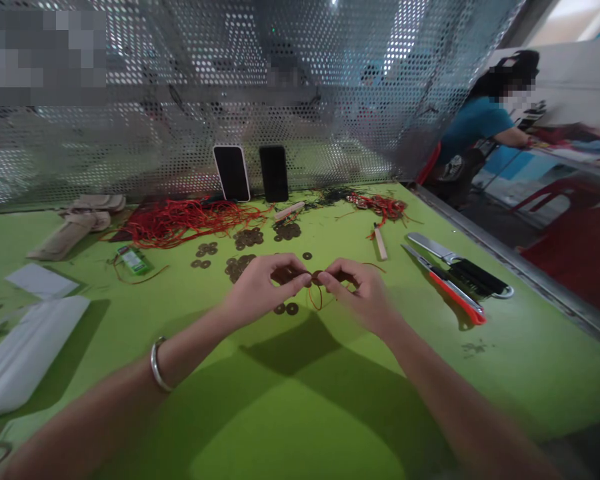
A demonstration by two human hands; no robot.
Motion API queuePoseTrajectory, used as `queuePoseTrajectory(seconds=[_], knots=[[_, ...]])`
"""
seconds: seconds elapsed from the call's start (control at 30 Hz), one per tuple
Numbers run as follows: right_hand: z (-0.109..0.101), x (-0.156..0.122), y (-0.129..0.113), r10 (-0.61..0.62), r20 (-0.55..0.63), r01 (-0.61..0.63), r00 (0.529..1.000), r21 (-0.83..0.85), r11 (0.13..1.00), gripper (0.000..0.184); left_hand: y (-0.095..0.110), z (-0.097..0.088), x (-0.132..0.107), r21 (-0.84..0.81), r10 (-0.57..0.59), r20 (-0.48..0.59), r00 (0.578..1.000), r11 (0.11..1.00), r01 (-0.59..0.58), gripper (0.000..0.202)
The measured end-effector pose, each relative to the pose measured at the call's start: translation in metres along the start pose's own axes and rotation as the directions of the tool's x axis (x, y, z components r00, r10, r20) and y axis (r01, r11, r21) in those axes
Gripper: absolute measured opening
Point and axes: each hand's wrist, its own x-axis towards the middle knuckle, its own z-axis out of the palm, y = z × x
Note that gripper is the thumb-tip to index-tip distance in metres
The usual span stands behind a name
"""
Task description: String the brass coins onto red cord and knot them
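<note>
Between the fingertips of both hands is a dark brown coin [317, 275], with a thin reddish cord [315, 299] looping down below it. My left hand [265, 285] pinches the coin's left side, thumb against fingers. On the other side, my right hand [363, 293] is closed in a similar pinch, thumb and index finger touching the coin. The fingers partly cover the coin and the cord. Two loose holed coins [292, 309] lie just below my left hand. A pile of coins [239, 268] sits partly behind it, and a single coin [307, 256] lies beyond the fingertips.
Red cords [180, 223] are heaped at the back left. Two phones [274, 175] lean against a perforated metal screen [325, 127]. Scissors or cutters with red handles [455, 297] lie right, beside a black-handled blade [473, 275]. A white packet [33, 353] lies left. Another person sits far right.
</note>
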Motion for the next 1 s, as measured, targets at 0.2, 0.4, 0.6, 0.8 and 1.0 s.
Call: queuePoseTrajectory(seconds=[0.2,0.4,0.6,0.8,1.0], knots=[[0.022,-0.009,0.000,0.197,-0.179,-0.138,0.964,0.294,0.946,0.027,-0.003,0.011,-0.001,-0.171,-0.051,-0.055,0.997,0.985,0.040,0.019],[0.028,-0.013,-0.001,0.195,-0.186,-0.139,0.963,0.278,0.950,0.026,-0.007,0.019,-0.005,-0.308,-0.089,-0.056,0.994,0.949,0.068,0.022],[0.013,-0.008,-0.009,0.076,-0.184,-0.052,0.980,0.135,0.990,0.015,-0.003,0.014,-0.004,-0.175,-0.011,-0.104,0.995,0.985,-0.007,0.017],[0.014,-0.006,-0.004,0.230,-0.204,-0.148,0.952,0.354,0.923,0.012,-0.004,0.014,-0.005,-0.107,0.016,-0.169,0.986,0.994,-0.035,0.018],[0.028,-0.012,-0.003,0.397,-0.262,-0.215,0.879,0.526,0.823,0.015,-0.009,0.021,-0.006,-0.245,-0.069,-0.203,0.977,0.969,0.017,0.022]])
